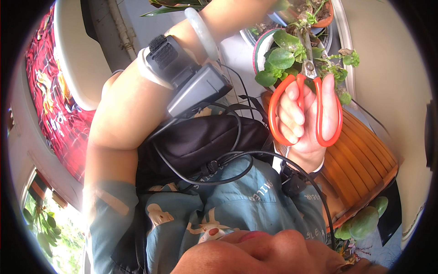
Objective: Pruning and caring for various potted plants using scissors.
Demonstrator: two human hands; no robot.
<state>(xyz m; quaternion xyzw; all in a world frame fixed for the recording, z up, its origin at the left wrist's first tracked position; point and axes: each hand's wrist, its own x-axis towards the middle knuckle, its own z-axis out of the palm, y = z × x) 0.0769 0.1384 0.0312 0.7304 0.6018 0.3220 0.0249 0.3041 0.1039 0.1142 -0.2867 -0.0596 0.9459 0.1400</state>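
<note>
My right hand (309,116) is closed round the red-handled scissors (309,68), with fingers through one loop and the thumb through the other. Their metal blades point away from me, in among the stems of a green leafy plant (281,58). My left forearm (228,23) reaches across the top of the head view toward the same plant, wearing a pale bangle (202,33) and a strapped dark grey device (200,90). The left hand itself lies beyond the top edge. Leaves partly hide the blade tips.
A terracotta pot (325,17) with soil stands at the far right, near other pots. A slatted wooden stool (360,160) is beside my right arm. Black cables (228,180) loop across my lap and a black bag (200,137). A white chair (75,59) stands at left.
</note>
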